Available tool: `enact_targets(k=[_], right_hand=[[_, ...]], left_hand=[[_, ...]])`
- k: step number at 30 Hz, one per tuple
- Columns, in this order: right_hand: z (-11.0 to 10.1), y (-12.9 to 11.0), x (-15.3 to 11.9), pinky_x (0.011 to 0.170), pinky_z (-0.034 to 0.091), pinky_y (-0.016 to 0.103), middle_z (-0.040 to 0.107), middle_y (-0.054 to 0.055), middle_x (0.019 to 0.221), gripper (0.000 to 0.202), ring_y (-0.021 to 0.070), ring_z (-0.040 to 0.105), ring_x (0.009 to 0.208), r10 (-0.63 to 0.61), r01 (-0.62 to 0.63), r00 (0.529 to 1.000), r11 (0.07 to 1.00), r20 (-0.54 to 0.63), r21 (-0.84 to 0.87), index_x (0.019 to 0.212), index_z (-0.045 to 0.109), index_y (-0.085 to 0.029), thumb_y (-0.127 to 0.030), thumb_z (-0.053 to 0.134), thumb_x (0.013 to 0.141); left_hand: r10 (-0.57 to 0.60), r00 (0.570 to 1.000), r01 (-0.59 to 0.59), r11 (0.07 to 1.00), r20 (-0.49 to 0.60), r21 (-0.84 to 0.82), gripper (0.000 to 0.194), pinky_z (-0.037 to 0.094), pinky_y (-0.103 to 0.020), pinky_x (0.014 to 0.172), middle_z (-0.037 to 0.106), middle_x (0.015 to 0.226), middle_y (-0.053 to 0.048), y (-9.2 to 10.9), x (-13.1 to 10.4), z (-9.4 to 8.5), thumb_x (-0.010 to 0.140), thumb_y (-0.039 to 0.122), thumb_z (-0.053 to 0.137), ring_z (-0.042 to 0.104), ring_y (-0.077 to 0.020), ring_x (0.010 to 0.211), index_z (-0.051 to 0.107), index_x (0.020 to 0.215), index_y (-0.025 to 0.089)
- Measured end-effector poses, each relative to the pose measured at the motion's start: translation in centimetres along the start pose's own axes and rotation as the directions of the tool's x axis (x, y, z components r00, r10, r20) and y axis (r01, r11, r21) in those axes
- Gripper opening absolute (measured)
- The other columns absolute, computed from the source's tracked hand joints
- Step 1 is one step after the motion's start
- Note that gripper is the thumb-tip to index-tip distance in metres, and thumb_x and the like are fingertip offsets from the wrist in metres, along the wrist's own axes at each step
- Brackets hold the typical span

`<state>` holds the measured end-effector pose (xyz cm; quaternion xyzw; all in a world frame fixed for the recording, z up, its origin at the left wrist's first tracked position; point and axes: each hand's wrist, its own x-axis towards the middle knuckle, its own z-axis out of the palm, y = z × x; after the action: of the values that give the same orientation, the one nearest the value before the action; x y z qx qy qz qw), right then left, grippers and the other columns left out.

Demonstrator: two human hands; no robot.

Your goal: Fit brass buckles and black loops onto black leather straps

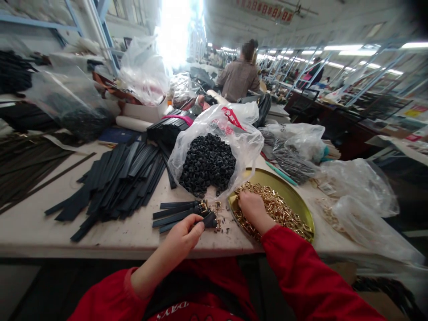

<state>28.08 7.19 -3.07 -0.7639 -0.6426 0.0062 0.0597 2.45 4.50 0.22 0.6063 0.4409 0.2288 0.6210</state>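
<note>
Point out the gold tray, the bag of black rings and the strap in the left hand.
gold tray (302, 209): head view, bare right rim.
bag of black rings (207, 162): head view, middle of the ring heap.
strap (210, 220): head view, folded end at the fingertips.

Harsh white glare from a window (175, 26) blows out the upper centre. Ceiling strip lights (344, 47) glow at upper right. Frame edges bend and smear; the table (30, 223) is evenly lit, shadows soft.
</note>
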Motion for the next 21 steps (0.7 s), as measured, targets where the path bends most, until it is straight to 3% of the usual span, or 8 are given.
enact_targets(k=[2,4,6,8,10,15,18,21], right_hand=[[-0.4,-0.3,-0.5,0.069,0.039,0.029,0.062,0.013,0.083,0.012,0.0198,0.058,0.077,-0.051,0.052,0.999,0.998,-0.011,0.028,0.075,0.059,-0.012,-0.015,0.048,0.078],[-1.3,-1.2,-1.5,0.066,0.041,0.027,0.062,0.007,0.080,0.011,0.0163,0.056,0.073,-0.094,0.091,0.996,0.967,0.002,0.237,0.076,0.058,-0.015,-0.019,0.048,0.078],[-2.5,-2.7,-2.9,0.060,0.041,0.025,0.059,0.001,0.070,0.012,0.0137,0.054,0.064,-0.144,0.065,0.986,0.790,0.080,0.610,0.076,0.056,-0.017,-0.025,0.048,0.078],[-3.9,-4.5,-4.4,0.057,0.042,0.025,0.058,-0.001,0.064,0.013,0.0125,0.052,0.059,-0.245,-0.031,0.954,0.499,0.175,0.866,0.076,0.057,-0.018,-0.030,0.051,0.077],[-5.1,-6.4,-5.7,0.057,0.041,0.024,0.058,-0.001,0.065,0.014,0.0120,0.051,0.060,-0.354,-0.064,0.912,0.371,0.205,0.926,0.078,0.061,-0.018,-0.031,0.054,0.076],[-6.2,-9.1,-7.1,0.057,0.042,0.024,0.059,0.000,0.071,0.014,0.0117,0.052,0.062,-0.446,-0.041,0.877,0.303,0.179,0.952,0.083,0.064,-0.020,-0.029,0.055,0.078],[-5.4,-9.6,-7.5,0.057,0.042,0.023,0.057,-0.001,0.072,0.021,0.0103,0.052,0.061,-0.480,-0.207,0.841,0.139,0.249,0.968,0.096,0.059,-0.020,-0.030,0.057,0.077],[-4.2,-10.1,-8.1,0.056,0.041,0.021,0.055,-0.004,0.072,0.044,0.0088,0.051,0.061,-0.527,-0.370,0.791,-0.009,0.310,0.929,0.112,0.051,-0.023,-0.026,0.065,0.070]], left_hand=[[0.016,1.000,-0.016,1.000,-0.013,0.013,0.019,0.025,-0.019,0.042,0.035,0.044,0.010,0.2,-0.4,0.0,0.080,0.035,0.040,0.030,-0.0077,0.040,0.046,0.077,0.018],[0.052,0.998,-0.050,0.998,-0.043,0.049,0.018,0.029,-0.020,0.045,0.040,0.046,0.008,0.3,-0.6,-0.2,0.081,0.033,0.039,0.035,-0.0083,0.042,0.044,0.071,0.019],[0.096,0.992,-0.088,0.992,-0.082,0.092,0.019,0.032,-0.020,0.048,0.045,0.049,0.006,0.6,-0.7,-0.4,0.081,0.032,0.039,0.040,-0.0092,0.046,0.045,0.069,0.018],[0.142,0.984,-0.129,0.984,-0.106,0.122,0.020,0.034,-0.021,0.050,0.049,0.054,0.004,1.0,-0.8,-0.5,0.081,0.034,0.041,0.043,-0.0099,0.050,0.049,0.072,0.018],[0.175,0.980,-0.162,0.978,-0.098,0.130,0.022,0.035,-0.021,0.052,0.052,0.058,0.004,1.4,-0.9,-0.5,0.080,0.037,0.045,0.046,-0.0104,0.053,0.053,0.079,0.016],[0.139,0.984,-0.119,0.978,-0.111,0.170,0.017,0.032,-0.020,0.048,0.050,0.055,0.004,2.1,-1.6,-0.4,0.073,0.032,0.050,0.042,-0.0092,0.049,0.055,0.071,0.015],[0.123,0.981,-0.091,0.976,-0.153,0.197,0.016,0.030,-0.020,0.046,0.048,0.053,0.005,1.8,-1.9,-0.4,0.072,0.030,0.049,0.040,-0.0088,0.048,0.054,0.067,0.016],[0.145,0.967,-0.093,0.967,-0.211,0.235,0.016,0.032,-0.021,0.050,0.051,0.056,0.004,1.2,-1.8,-0.4,0.073,0.029,0.048,0.044,-0.0099,0.052,0.054,0.066,0.016]])
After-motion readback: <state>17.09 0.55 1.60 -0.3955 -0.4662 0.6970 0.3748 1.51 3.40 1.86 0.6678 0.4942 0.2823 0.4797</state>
